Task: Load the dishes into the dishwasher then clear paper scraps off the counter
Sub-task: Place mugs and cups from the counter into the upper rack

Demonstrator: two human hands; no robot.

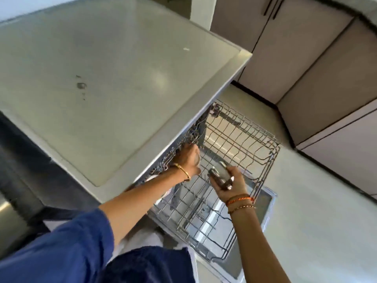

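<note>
The dishwasher's wire rack [240, 139] is pulled out from under the counter [102, 68], above the open door [267, 203]. My right hand [228, 184] grips a small shiny metal cup [221, 175] and holds it over the middle of the rack. Reaching toward the back of the rack, my left hand [186, 158] has its fingers under the counter edge and partly hidden; whether they hold anything I cannot tell. A small white paper scrap [186, 49] lies on the counter near its far right side.
A grey smudge [81, 85] marks the counter's left part. Beige cabinet doors [306, 58] with dark handles line the far side and right. Pale floor [326, 201] lies around the open dishwasher. A dark appliance front [18, 160] stands at the left.
</note>
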